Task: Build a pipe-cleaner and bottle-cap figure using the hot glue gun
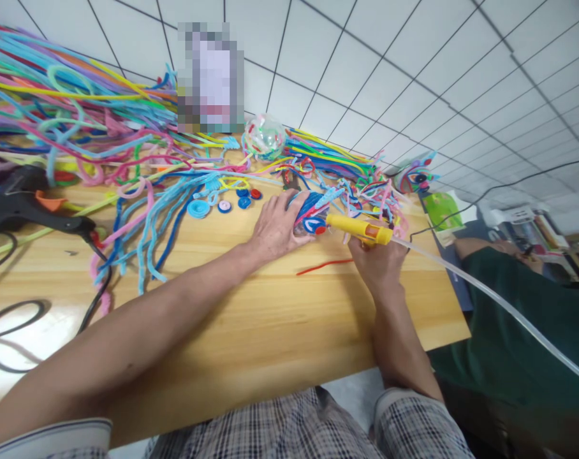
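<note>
My left hand (280, 223) is wrapped round a blue pipe-cleaner craft piece (313, 207) with a red-and-white spiral on its front. My right hand (378, 255) grips a yellow glue gun (359, 228), whose tip points left at the craft piece. A long clear glue stick (490, 293) trails from the back of the gun to the lower right. Below the two hands lies a red pipe cleaner (324, 264). Small coiled discs (244, 202) in blue, white and red rest left of my left hand.
Loose pipe cleaners (102, 127) are heaped along the tiled wall. A clear ball (264, 137) stands behind my hands. On the wooden table (270, 319), a black glue gun (36, 207) and its cable lie at the left. A person in dark green (523, 319) is at the right.
</note>
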`<state>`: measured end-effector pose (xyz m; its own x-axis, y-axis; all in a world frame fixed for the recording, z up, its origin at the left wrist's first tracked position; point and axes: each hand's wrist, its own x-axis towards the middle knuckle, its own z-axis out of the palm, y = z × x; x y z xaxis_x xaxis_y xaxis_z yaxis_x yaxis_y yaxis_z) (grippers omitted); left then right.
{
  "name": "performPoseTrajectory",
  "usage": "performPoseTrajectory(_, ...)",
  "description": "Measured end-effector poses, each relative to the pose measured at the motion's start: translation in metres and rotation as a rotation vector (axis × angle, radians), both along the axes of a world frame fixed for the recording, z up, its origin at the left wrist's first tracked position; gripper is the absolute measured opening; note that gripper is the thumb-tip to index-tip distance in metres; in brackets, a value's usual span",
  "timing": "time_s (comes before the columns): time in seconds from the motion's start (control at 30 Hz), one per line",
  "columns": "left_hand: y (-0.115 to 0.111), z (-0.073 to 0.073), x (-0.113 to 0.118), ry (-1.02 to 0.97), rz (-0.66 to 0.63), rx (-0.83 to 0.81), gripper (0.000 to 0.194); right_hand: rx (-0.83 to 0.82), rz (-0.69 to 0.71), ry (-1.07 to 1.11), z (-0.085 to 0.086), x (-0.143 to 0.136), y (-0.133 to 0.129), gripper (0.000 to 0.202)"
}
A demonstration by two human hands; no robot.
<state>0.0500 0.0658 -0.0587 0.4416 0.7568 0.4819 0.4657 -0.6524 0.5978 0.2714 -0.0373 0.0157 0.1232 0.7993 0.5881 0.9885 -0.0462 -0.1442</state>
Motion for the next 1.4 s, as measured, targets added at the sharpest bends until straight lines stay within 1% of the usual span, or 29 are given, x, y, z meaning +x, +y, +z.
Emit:
performPoseTrajectory(0.1, -0.0006, 0.0017, -0.0004, 0.008, 0.003, 0.002, 0.106, -0.015, -0.014, -0.033, 0.0013, -0.0027, -0.0001, 0.020)
performPoseTrajectory(0.27, -0.0009, 0.0025, -0.0008, 0.016, -0.006, -0.011, 0.106, 0.033, -0.032, -0.033, 0.0050, -0.0049, 0.0001, 0.022)
performPoseTrajectory(0.4, -0.0006, 0.0013, -0.0002, 0.002, -0.002, -0.009, 0.105, -0.027, -0.023, -0.035, 0.0055, -0.0042, -0.0002, 0.016)
performPoseTrajectory(0.6, -0.0013, 0.0030, -0.0002, 0.011, 0.000, -0.024, 0.106, -0.006, -0.062, -0.062, 0.0043, 0.0002, 0.0011, 0.027)
performPoseTrajectory(0.73, -0.0015, 0.0032, -0.0004, 0.013, 0.005, -0.006, 0.105, -0.025, -0.042, -0.041, 0.0032, -0.0004, 0.0006, 0.026)
performPoseTrajectory(0.87, -0.0009, 0.0018, 0.0000, 0.013, 0.002, 0.000, 0.106, -0.015, -0.061, -0.022, 0.0028, -0.0011, 0.0003, 0.027)
performPoseTrajectory(0.97, -0.0008, 0.0013, 0.0003, 0.007, 0.005, 0.000, 0.105, -0.031, -0.048, -0.016, 0.0033, -0.0017, 0.0003, 0.026)
performPoseTrajectory(1.2, -0.0009, 0.0009, 0.0001, -0.001, 0.001, -0.007, 0.105, 0.028, -0.053, -0.089, 0.0049, -0.0004, 0.0014, 0.027)
performPoseTrajectory(1.4, -0.0009, 0.0013, -0.0002, -0.009, 0.003, -0.006, 0.104, 0.006, -0.035, -0.080, 0.0053, -0.0028, 0.0008, 0.029)
